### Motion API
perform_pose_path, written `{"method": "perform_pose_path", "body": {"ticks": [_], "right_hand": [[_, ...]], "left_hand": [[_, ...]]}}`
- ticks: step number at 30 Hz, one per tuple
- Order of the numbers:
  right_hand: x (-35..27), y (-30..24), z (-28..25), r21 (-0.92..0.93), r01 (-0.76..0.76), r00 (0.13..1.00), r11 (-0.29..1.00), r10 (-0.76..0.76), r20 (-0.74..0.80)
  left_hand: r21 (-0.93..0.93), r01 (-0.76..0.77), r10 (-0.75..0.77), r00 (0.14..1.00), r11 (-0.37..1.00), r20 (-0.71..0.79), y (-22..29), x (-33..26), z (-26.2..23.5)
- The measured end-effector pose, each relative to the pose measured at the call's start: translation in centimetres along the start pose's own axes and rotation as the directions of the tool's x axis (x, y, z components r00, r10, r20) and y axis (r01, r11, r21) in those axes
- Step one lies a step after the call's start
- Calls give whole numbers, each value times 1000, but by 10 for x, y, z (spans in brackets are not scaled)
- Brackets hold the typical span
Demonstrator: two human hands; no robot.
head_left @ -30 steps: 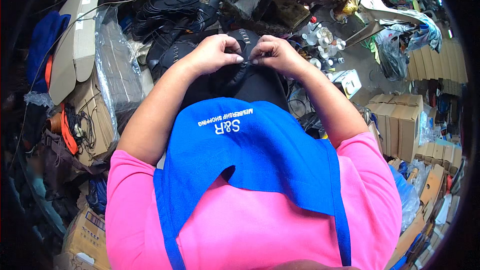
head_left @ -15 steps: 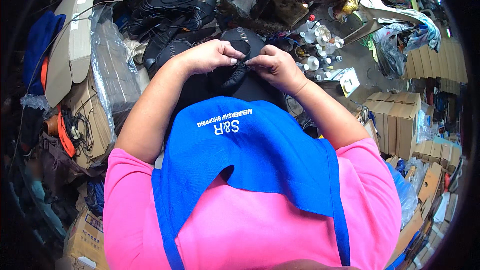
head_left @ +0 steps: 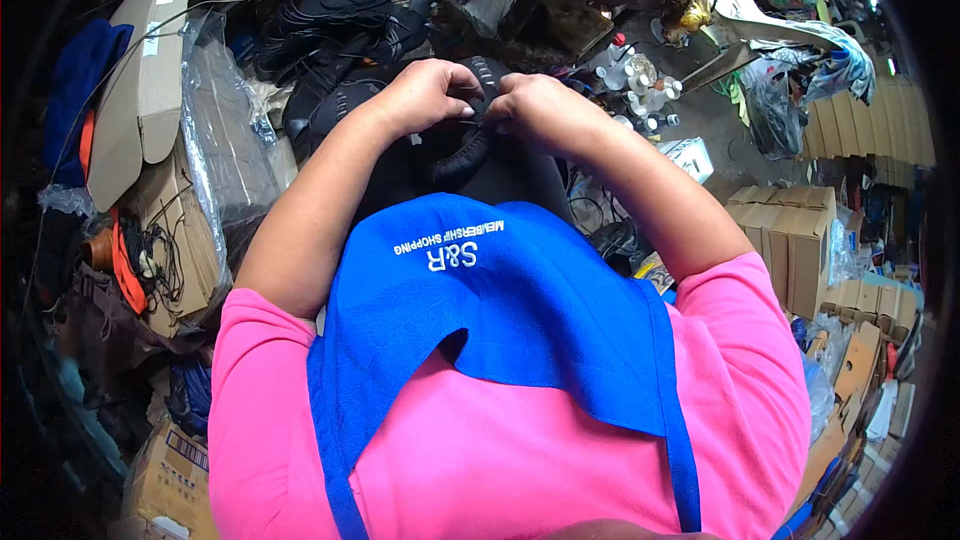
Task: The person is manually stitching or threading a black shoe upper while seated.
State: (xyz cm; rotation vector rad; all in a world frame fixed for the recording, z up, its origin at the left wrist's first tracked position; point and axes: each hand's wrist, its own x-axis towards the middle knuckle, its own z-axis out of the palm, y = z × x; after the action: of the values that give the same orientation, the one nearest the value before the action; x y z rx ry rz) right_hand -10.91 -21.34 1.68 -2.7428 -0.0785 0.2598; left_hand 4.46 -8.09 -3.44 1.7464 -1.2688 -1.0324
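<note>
Over my lap lies a soft black piece [head_left: 462, 162] with a rounded, gathered lower edge; its exact kind is hard to make out. My left hand [head_left: 428, 96] curls at its upper left edge, thumb and fingers bent toward each other around the dark material. Close beside it, my right hand [head_left: 535, 108] pinches the same piece from the right, its fingertips partly hidden behind the knuckles. A black stitched part [head_left: 487, 72] with pale stitches along its edge shows just beyond and between the hands.
Coiled black material [head_left: 335, 15] is heaped beyond my left hand. Several white bottles [head_left: 635, 80] stand beyond my right hand. Flat cardboard [head_left: 140, 90] and a plastic-wrapped stack [head_left: 228, 120] stand at left; cardboard boxes [head_left: 790, 240] are at right. A blue apron [head_left: 500, 310] covers my front.
My right hand has turned, its back now upward and its elbow farther out. My left hand has shifted slightly up. The black piece's gathered edge shows more fully below the hands.
</note>
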Motion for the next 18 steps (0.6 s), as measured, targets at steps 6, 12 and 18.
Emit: {"method": "perform_pose_path", "body": {"ticks": [6,12,18], "right_hand": [[12,-2,14,47,-80,997,996,80,-5],[2,9,9,161,-32,999,986,35,-15],[5,12,18,470,-244,969,848,230,89]], "left_hand": [[-62,40,-43,998,997,-37,-9,0,8],[-114,13,-17,999,993,-34,-1,-7,8],[357,49,103,913,933,-394,15,-27,13]]}}
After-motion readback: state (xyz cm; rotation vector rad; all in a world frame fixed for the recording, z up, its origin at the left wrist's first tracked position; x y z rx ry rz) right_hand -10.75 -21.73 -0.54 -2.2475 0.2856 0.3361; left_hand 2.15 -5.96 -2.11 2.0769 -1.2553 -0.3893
